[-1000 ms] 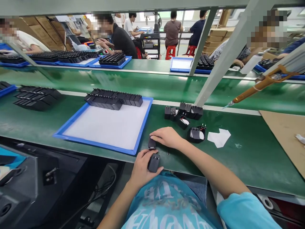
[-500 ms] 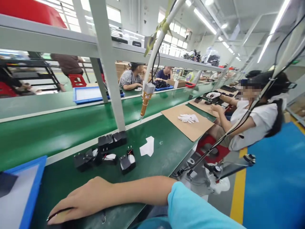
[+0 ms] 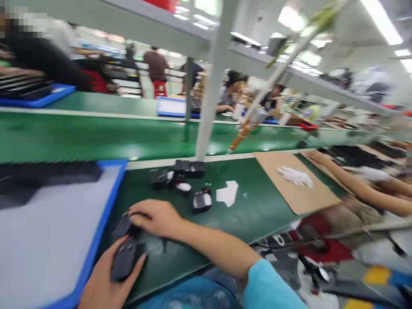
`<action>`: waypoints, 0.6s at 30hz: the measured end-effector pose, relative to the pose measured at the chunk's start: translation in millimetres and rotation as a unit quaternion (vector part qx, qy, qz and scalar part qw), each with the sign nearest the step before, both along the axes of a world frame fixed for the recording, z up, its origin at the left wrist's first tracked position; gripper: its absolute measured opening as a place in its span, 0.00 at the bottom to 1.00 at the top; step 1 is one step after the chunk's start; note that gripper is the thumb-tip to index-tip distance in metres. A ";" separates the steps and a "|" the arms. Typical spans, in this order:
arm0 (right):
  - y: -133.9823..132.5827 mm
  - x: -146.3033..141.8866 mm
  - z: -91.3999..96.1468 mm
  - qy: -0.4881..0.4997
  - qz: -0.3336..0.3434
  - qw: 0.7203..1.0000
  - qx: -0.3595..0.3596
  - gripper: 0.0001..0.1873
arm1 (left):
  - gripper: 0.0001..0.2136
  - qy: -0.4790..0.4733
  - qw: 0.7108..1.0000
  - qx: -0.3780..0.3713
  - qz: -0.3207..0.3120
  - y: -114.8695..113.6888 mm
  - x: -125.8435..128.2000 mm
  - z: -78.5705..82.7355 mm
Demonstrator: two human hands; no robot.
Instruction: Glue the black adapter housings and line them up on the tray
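Note:
At the lower left, my left hand [image 3: 104, 274] grips a black plug adapter [image 3: 124, 259] between thumb and fingers, its two metal pins facing up. Just beyond it, my right hand [image 3: 157, 216] has its fingers closed on a second black adapter [image 3: 122, 227], partly covered by the hand. Both adapters are at the green bench [image 3: 174, 257], close beside the blue-rimmed tray [image 3: 96, 240]. Further back stand several black adapter housings [image 3: 189, 168], some with white pieces and red wires showing. The closest of these is an open housing [image 3: 202, 201].
White paper pieces [image 3: 228, 193] lie right of the housings. A screwdriver with an orange body [image 3: 240, 139] hangs above the bench. Cardboard [image 3: 277, 180] bearing a white glove [image 3: 295, 177] lies at right, near a co-worker's arm [image 3: 347, 178]. A white post [image 3: 210, 86] rises behind.
The view has swung left, showing more of the tray and its black adapters. My left hand has come into view with an adapter. A second adapter now shows at my right hand.

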State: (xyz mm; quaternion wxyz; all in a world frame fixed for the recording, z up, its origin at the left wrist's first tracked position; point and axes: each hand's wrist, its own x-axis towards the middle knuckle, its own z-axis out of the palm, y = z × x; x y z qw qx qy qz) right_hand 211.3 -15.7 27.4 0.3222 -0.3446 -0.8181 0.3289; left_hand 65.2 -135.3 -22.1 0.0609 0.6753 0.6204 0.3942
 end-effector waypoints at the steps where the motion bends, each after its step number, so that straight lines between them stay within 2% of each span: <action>1: 0.4 2.0 0.8 0.015 0.000 1.000 -0.022 0.08 | 0.21 -0.002 1.000 -0.010 0.016 -7.3 4.6 5.1; 6: 7.7 6.1 0.1 0.049 0.028 0.993 -0.099 0.13 | 0.19 0.007 0.998 -0.010 0.064 -10.4 19.5 21.9; 10: 6.4 13.3 8.6 0.057 0.085 0.987 -0.128 0.16 | 0.19 -0.005 0.998 -0.054 0.027 -14.0 21.9 28.8; 13: 7.2 18.1 13.6 0.051 0.119 0.982 -0.139 0.14 | 0.20 -0.025 0.996 -0.082 0.015 -16.4 21.9 31.5; 18: 10.0 17.0 10.3 0.056 0.103 0.979 -0.168 0.12 | 0.21 -0.041 0.996 -0.077 0.016 -16.6 19.9 30.8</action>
